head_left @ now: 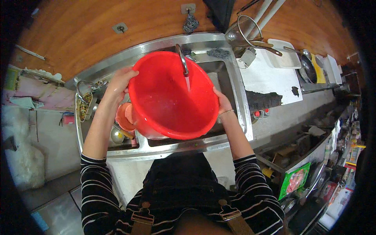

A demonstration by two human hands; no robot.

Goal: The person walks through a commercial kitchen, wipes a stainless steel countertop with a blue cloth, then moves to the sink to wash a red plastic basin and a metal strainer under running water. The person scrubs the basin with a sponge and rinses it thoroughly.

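A large red plastic basin [156, 98] is tilted toward me over the steel sink [231, 90]. Water runs into it from the curved metal faucet [182, 58] above its far side. My left hand [119, 81] grips the basin's left rim, and my right hand [223, 102] holds its right side; the fingers of the right hand are partly hidden behind the wall. Beside the basin's left side sits a smaller orange-red bowl [124, 117], partly covered by it, in the left sink bowl.
A second faucet [81, 88] stands at the far left by a strainer of food scraps [84, 109]. Steel scouring pads hang on the wall [190, 23] and lie behind the sink [218, 53]. To the right are a white tray [280, 58], pans [308, 68] and a crowded lower shelf [274, 162].
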